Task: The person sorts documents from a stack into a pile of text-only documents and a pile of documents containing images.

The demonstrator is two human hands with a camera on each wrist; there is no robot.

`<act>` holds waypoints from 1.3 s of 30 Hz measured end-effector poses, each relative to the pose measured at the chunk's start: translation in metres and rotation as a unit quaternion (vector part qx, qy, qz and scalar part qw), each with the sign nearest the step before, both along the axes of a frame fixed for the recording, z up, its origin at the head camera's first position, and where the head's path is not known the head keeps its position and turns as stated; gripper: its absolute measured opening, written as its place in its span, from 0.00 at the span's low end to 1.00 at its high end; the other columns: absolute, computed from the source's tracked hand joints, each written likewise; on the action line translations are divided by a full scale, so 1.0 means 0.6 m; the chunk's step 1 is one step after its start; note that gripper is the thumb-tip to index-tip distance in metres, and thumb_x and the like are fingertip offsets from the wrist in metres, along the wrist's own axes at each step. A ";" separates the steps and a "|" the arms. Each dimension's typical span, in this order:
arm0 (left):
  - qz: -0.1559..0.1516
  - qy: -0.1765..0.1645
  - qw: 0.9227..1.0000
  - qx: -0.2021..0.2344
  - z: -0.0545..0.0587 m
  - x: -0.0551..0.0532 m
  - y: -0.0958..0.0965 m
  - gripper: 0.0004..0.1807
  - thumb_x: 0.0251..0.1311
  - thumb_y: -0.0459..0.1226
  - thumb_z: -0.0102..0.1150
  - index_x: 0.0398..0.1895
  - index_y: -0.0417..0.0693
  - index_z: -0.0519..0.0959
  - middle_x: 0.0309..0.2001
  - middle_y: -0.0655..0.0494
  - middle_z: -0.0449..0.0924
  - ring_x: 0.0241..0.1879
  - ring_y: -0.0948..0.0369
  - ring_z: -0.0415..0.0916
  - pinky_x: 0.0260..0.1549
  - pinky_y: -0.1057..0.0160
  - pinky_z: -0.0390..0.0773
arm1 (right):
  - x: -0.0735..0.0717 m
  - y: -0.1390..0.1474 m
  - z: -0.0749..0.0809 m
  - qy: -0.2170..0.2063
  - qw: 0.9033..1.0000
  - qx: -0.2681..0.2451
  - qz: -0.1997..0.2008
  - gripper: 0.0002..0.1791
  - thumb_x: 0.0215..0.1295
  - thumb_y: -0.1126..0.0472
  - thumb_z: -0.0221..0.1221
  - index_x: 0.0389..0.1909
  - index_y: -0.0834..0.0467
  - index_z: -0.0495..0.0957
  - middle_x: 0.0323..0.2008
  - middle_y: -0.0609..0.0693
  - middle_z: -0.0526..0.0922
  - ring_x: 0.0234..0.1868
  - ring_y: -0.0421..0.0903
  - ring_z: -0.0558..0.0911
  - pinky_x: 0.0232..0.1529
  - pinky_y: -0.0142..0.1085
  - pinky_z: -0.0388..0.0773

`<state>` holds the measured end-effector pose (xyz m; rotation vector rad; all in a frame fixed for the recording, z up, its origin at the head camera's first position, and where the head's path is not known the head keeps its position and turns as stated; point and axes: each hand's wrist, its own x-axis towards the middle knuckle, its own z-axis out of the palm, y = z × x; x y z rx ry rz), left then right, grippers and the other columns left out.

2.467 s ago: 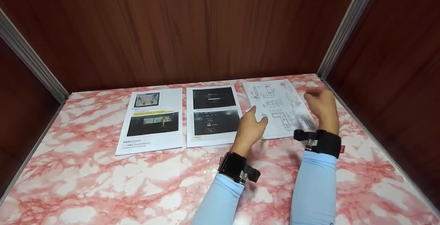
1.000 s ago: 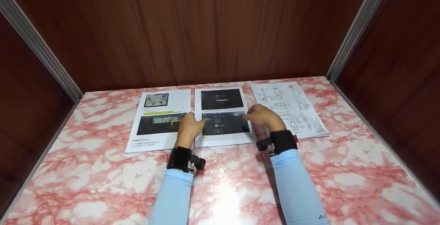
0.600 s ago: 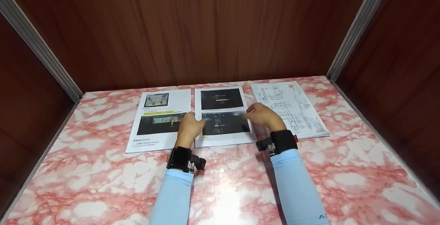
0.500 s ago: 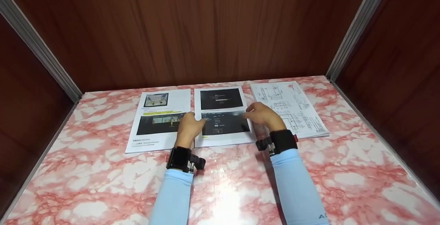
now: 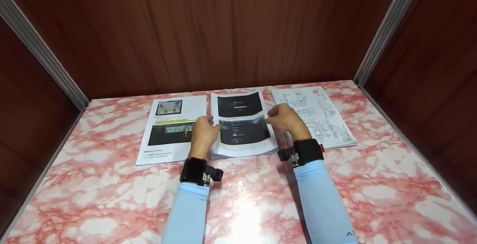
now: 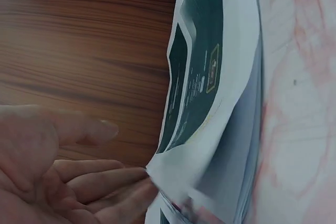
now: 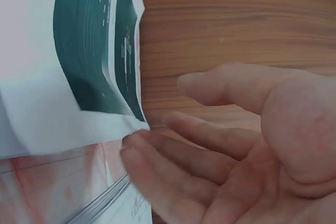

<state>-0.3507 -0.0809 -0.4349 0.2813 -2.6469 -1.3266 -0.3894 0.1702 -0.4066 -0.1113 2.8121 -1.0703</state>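
The middle stack of printed paper (image 5: 244, 149), with two dark screenshots on its top page, lies between my hands. Its top sheets bow, and their front edge stands off the sheets below in the left wrist view. My left hand (image 5: 204, 134) is at its left edge; the fingertips touch the paper (image 6: 184, 169) while the thumb stays apart from it. At the right edge, my right hand (image 5: 286, 119) touches the paper (image 7: 31, 119) with its fingertips, thumb held away. Neither hand has its fingers wrapped round the stack.
To the left lies a printed page (image 5: 160, 154) with yellow highlighting, partly behind my left hand. A stack of technical drawings (image 5: 328, 119) lies to the right. The marbled table (image 5: 111, 206) is bounded by brown wooden panels (image 5: 186, 31) with metal corner posts.
Both hands moved left from the drawings to the middle stack's sides. In the last half second they rose slightly, and its flat top sheets became bowed.
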 end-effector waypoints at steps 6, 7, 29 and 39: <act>0.005 0.039 0.994 0.103 0.001 -0.004 -0.002 0.24 0.48 0.29 0.58 0.53 0.41 0.76 0.46 0.48 0.83 0.46 0.56 0.79 0.45 0.61 0.77 | -0.007 -0.002 -0.003 0.012 0.995 -0.097 -0.020 0.20 0.52 0.65 0.62 0.48 0.63 0.74 0.43 0.58 0.81 0.39 0.51 0.82 0.38 0.39 0.81; 0.005 0.043 0.992 0.115 0.001 -0.005 -0.002 0.24 0.47 0.29 0.58 0.52 0.41 0.76 0.45 0.47 0.83 0.44 0.56 0.80 0.42 0.62 0.78 | -0.008 -0.002 -0.005 0.016 0.994 -0.102 -0.027 0.21 0.50 0.65 0.62 0.47 0.64 0.74 0.42 0.57 0.81 0.38 0.50 0.82 0.38 0.39 0.81; 0.026 -0.018 0.998 0.061 -0.023 0.001 -0.008 0.17 0.44 0.35 0.66 0.40 0.41 0.82 0.36 0.46 0.84 0.26 0.59 0.76 0.27 0.64 0.76 | -0.006 0.006 -0.029 -0.001 0.999 0.039 -0.028 0.19 0.47 0.53 0.67 0.33 0.63 0.80 0.32 0.55 0.82 0.34 0.49 0.77 0.37 0.37 0.73; 0.029 -0.017 0.997 0.068 -0.013 0.002 -0.006 0.19 0.44 0.35 0.66 0.44 0.43 0.82 0.38 0.47 0.84 0.31 0.59 0.78 0.31 0.62 0.78 | -0.001 0.005 -0.021 -0.009 1.000 0.021 -0.020 0.15 0.49 0.53 0.67 0.31 0.62 0.81 0.29 0.55 0.83 0.25 0.45 0.80 0.24 0.33 0.74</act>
